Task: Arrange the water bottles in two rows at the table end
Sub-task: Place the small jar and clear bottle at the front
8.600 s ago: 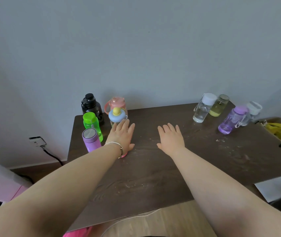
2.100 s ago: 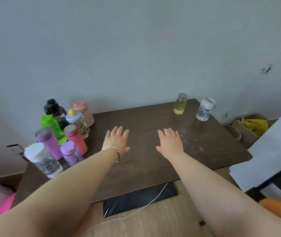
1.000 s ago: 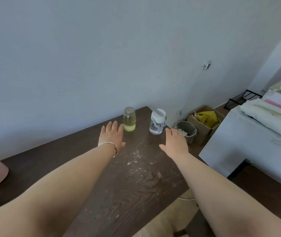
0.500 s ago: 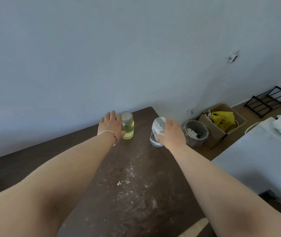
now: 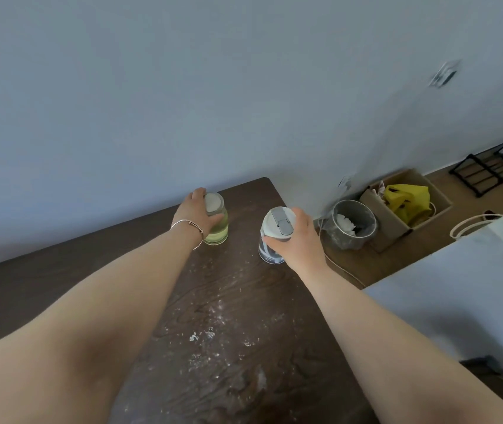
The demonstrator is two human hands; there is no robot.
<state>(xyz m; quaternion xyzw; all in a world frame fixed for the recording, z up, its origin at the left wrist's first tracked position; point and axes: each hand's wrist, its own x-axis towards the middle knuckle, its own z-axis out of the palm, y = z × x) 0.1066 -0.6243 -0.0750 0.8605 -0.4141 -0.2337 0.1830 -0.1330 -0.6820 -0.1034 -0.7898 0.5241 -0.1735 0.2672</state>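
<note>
Clear glass bottle of yellow-green liquid with pale round lid (image 5: 217,221): upright on dark wood-grain table (image 5: 219,325), at 11 o'clock, gripped by left hand (image 5: 196,214). Clear plastic bottle with white flip cap (image 5: 274,237): upright at 1 o'clock, near table edge, gripped by right hand (image 5: 300,240).

Your hands, flat on the table (image 5: 231,301) seconds ago, now wrap a bottle each at its far right corner: left hand (image 5: 196,214) around the yellow bottle (image 5: 218,226), right hand (image 5: 297,237) around the clear bottle (image 5: 271,240).
</note>
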